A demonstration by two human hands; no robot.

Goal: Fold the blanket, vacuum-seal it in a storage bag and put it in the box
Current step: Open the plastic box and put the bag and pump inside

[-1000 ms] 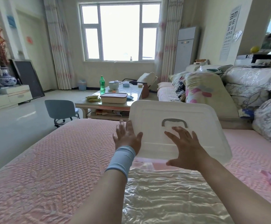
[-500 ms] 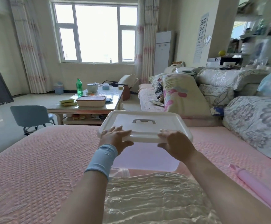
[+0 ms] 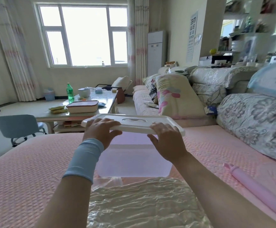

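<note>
The head view looked forward and down from close behind left hand (image 3: pixel 101 131) and right hand (image 3: pixel 166 140), toward the window (image 3: pixel 83 37).

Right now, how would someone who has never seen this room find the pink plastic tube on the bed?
Start at the wide bed with the pink quilted cover. Look to its right side, below the grey-flowered cushions and right of the translucent plastic box. The pink plastic tube lies there alone, the only smooth long cylinder, with a small T-shaped end.
</note>
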